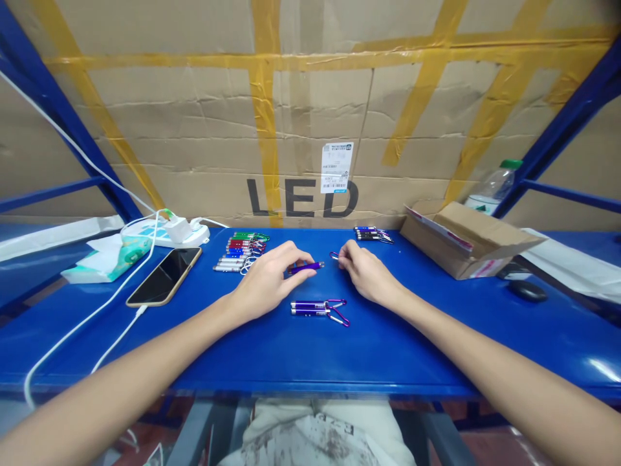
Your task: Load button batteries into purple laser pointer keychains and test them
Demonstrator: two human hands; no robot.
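My left hand [272,278] is closed around a small purple keychain flashlight [306,266] held just above the blue table [339,349]. My right hand [365,270] pinches a purple carabiner clip [334,256] right beside the flashlight's end. Two finished purple flashlights with clips [317,310] lie side by side on the table just in front of both hands. A row of several flashlights in green, red, blue and silver [239,252] lies to the left of my left hand. A smaller bunch of flashlights [372,235] lies behind my right hand.
A phone [165,276] on a white cable lies at the left, beside a power strip [165,231] and a tissue pack [104,261]. An open cardboard box [466,243], a bottle [492,188] and a black mouse [528,290] sit at the right. A taped cardboard wall marked LED [303,197] stands behind.
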